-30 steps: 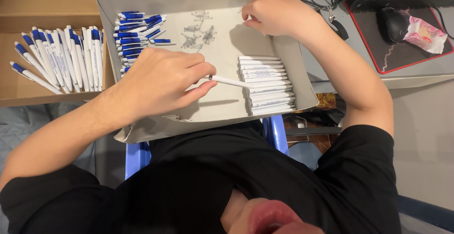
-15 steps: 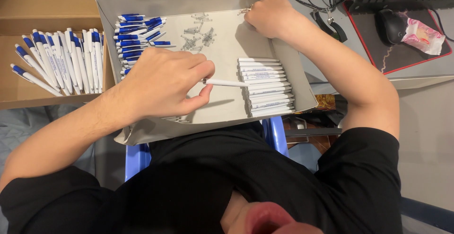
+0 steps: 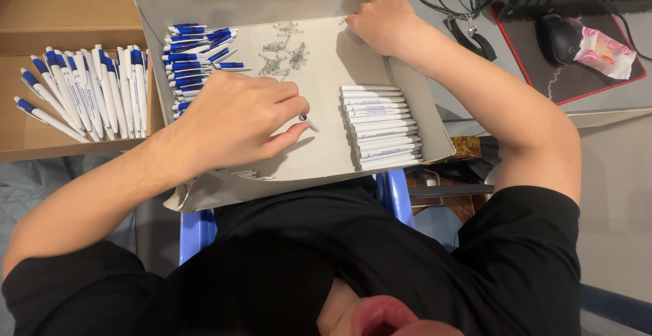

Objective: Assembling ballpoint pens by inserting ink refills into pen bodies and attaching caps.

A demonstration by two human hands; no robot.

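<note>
While the left hand (image 3: 238, 122) pinches a white pen barrel (image 3: 307, 121) mid-tray (image 3: 319, 156), the right hand (image 3: 380, 24) grips a small spring (image 3: 343, 19) at the tray's far edge.

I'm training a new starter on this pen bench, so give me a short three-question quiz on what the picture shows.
1. True or false: the left hand holds a white pen barrel over the grey tray.
2. Where is the right hand?
A. On the mouse
B. At the tray's far right corner, near the springs
C. In the cardboard box
3. Fill in: the finished blue-and-white pens lie in the ______ box left of the tray.

Key: 1 true; 2 B; 3 cardboard.
</note>
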